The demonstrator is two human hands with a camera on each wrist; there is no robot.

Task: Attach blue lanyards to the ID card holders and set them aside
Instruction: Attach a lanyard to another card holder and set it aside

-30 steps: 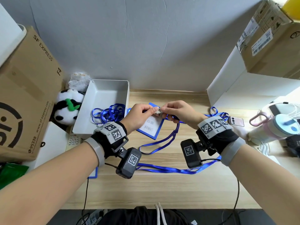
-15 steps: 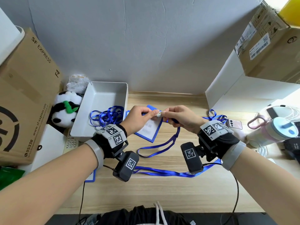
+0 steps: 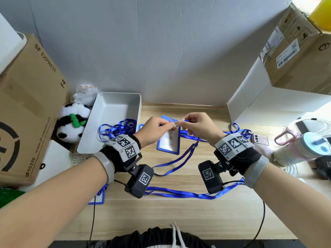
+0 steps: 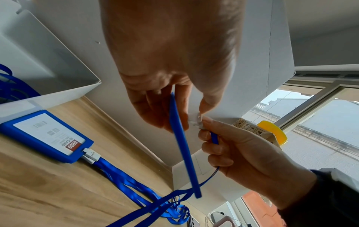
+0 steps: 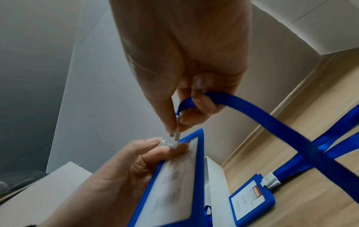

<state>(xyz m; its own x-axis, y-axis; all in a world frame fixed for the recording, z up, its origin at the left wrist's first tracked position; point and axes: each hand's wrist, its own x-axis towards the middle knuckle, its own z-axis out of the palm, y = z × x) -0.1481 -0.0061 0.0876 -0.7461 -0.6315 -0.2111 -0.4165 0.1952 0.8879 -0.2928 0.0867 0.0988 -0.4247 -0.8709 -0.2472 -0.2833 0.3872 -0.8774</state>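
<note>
Your left hand (image 3: 154,130) pinches the ID card holder (image 3: 169,140) above the bench (image 3: 179,212); your right hand (image 3: 198,128) pinches the lanyard clip (image 5: 175,136). Hold the holder steady and feed the clip squarely through its slot.

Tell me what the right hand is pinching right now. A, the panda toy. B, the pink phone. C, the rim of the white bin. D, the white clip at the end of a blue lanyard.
D: the right hand pinches the white clip of the blue lanyard, meeting the card holder held by the left hand.
</note>
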